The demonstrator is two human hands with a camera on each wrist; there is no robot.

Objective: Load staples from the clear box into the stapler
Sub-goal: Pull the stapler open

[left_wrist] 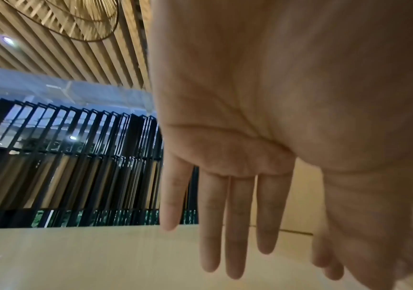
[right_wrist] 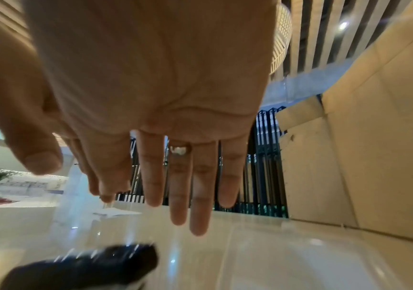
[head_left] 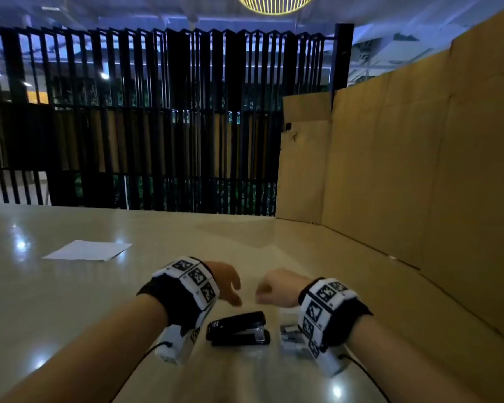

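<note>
A black stapler (head_left: 237, 328) lies closed on the glossy beige table (head_left: 70, 301) near its front. Right of it stands the clear staple box (head_left: 290, 334), partly hidden behind my right wrist band. My left hand (head_left: 229, 283) hovers just beyond the stapler, fingers straight and holding nothing, as the left wrist view shows (left_wrist: 235, 225). My right hand (head_left: 274, 287) hangs beside it, above and beyond the box, fingers down and spread with nothing in them (right_wrist: 175, 186). The stapler (right_wrist: 81, 268) appears blurred below the right palm.
A white sheet of paper (head_left: 88, 251) lies on the table to the far left. A tall cardboard wall (head_left: 419, 170) runs along the right side and back right. A black slatted screen (head_left: 128, 126) stands behind the table's far edge.
</note>
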